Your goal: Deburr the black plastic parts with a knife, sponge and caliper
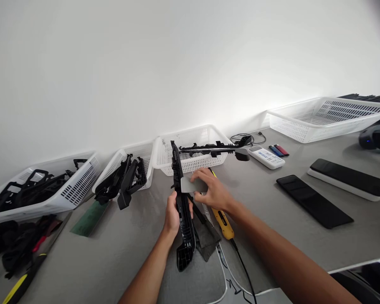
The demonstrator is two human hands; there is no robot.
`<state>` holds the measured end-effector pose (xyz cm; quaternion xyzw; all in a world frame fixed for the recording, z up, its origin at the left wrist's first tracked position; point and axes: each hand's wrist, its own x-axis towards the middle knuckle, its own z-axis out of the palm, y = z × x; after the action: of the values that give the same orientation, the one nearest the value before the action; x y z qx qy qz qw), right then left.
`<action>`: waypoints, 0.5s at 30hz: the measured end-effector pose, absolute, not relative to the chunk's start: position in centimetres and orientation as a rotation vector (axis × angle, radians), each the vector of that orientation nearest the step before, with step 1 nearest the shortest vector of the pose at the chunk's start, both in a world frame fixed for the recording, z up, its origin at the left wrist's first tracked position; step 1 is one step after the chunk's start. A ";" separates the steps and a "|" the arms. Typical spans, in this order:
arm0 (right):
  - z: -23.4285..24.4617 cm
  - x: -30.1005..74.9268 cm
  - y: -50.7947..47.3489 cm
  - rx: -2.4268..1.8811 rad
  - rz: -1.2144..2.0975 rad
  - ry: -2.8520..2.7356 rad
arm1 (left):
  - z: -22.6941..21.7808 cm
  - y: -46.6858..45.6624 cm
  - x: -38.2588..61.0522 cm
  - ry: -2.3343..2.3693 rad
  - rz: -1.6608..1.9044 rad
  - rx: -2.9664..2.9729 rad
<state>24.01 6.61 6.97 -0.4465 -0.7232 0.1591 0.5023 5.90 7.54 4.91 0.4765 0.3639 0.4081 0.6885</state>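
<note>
My left hand [171,215] is wrapped round a long black plastic part [184,226], which has a ribbed inner side and a wider foot at its near end. My right hand [214,190] grips a flat light-grey rectangular piece [189,185] between thumb and fingers. Its left edge meets or overlaps the middle of the black part; exact contact is unclear. Below my right hand lie a yellow corded hand tool [223,223] and a dark cloth [207,241]. Another long black part [212,148] rests across the white basket [167,166] just beyond.
Baskets with black parts stand on the left, the nearer-centre one [148,169] and a larger one [79,190]. A green sheet [90,218], a yellow-black handle [17,287], a white device [266,158], two lighters [278,150], a black slab [315,201] and a white basket [291,130] surround the workspace.
</note>
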 end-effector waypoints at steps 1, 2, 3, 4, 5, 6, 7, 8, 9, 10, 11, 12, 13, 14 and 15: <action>7.0 23.9 6.6 -1.057 0.401 -1.778 | 4.9 7.6 5.9 0.828 0.896 1.066; 7.1 23.8 6.5 -1.049 0.417 -1.793 | 4.9 7.7 5.9 0.841 0.890 1.070; 7.2 23.7 6.5 -1.061 0.438 -1.778 | 4.9 7.7 5.9 0.851 0.900 1.076; 7.3 23.8 6.5 -1.094 0.474 -1.718 | 4.9 7.8 5.9 0.856 0.919 1.082; 7.4 23.9 6.6 -1.136 0.532 -1.613 | 4.9 7.9 5.9 0.853 0.942 1.087; 7.4 24.0 6.6 -1.174 0.620 -1.482 | 4.9 7.9 5.9 0.845 0.959 1.088; 7.5 24.2 6.6 -1.195 0.735 -1.351 | 5.0 8.0 5.8 0.835 0.966 1.087; 7.6 24.4 6.7 -1.195 0.863 -1.247 | 5.0 8.0 5.8 0.829 0.958 1.091; 7.7 24.6 6.7 -1.179 0.989 -1.186 | 4.9 8.1 5.8 0.833 0.932 1.101; 7.8 24.7 6.7 -1.156 1.097 -1.172 | 4.9 8.1 5.8 0.843 0.892 1.120; 7.9 24.7 6.7 -1.137 1.181 -1.194 | 4.8 8.0 5.8 0.854 0.846 1.143; 7.9 24.8 6.8 -1.130 1.234 -1.230 | 4.7 8.0 5.8 0.861 0.807 1.166; 7.9 24.8 6.8 -1.138 1.259 -1.259 | 4.7 7.9 5.8 0.863 0.780 1.185; 7.9 24.8 6.9 -1.158 1.268 -1.272 | 4.7 7.8 5.8 0.862 0.765 1.196; 7.9 24.9 6.9 -1.183 1.261 -1.269 | 4.7 7.7 5.9 0.860 0.763 1.199</action>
<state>24.88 6.94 7.89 -0.4845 -0.5195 0.5165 0.4781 5.86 7.75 4.65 0.5330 0.3822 0.3392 0.6744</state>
